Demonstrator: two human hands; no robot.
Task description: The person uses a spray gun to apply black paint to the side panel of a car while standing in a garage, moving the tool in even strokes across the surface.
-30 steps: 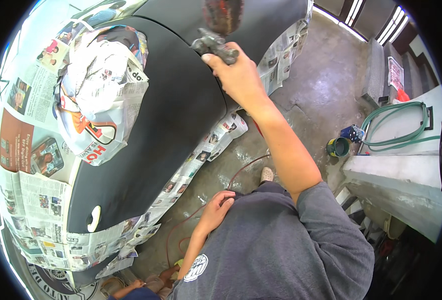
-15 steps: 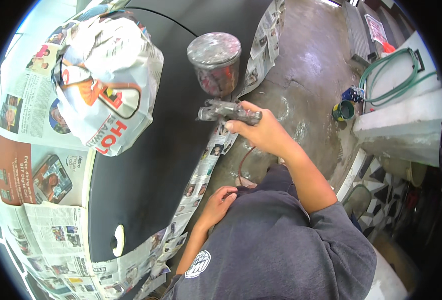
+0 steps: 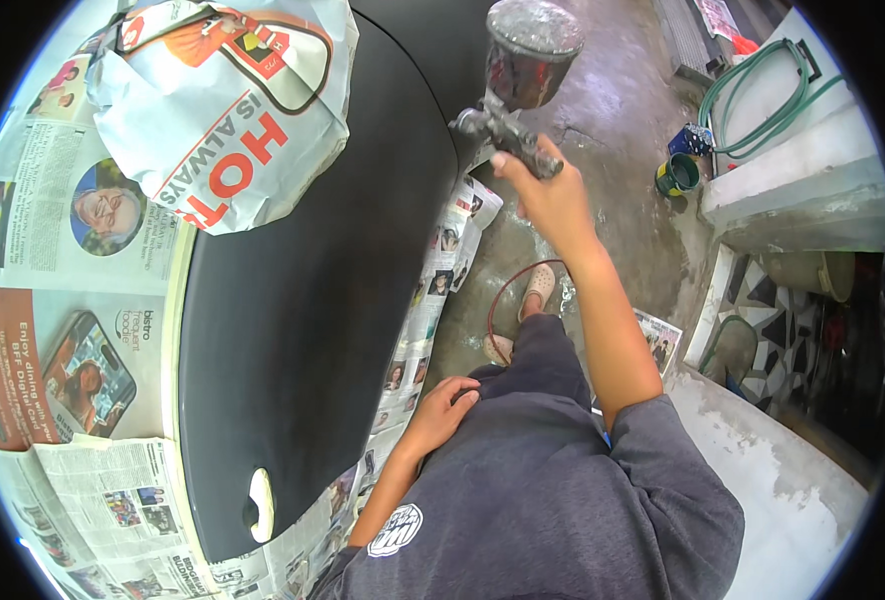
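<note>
My right hand (image 3: 553, 200) is wrapped round the grip of a paint-stained spray gun (image 3: 503, 135), its round cup (image 3: 533, 55) standing on top. The gun is held up by the edge of a dark grey car door (image 3: 313, 330), its nozzle pointing left toward the panel and apart from it. A thin red-brown hose (image 3: 496, 300) curves down below my right hand. My left hand (image 3: 441, 415) lies at my hip against my dark trousers, fingers stretched out and holding nothing. A tape-covered door handle (image 3: 260, 505) sits low on the panel.
Newspaper masking (image 3: 103, 370) covers the car around the door, and a paper-wrapped side mirror (image 3: 233, 120) bulges out. On the right are a green coiled hose (image 3: 753, 100), a dark green bucket (image 3: 677, 175) and a concrete ledge (image 3: 793, 190). My feet in pale clogs (image 3: 538, 290) stand on wet-looking concrete.
My right hand has carried the spray gun up and to the right, away from the middle of the door edge. My left hand stays at my hip. The view has shifted, showing both clogs.
</note>
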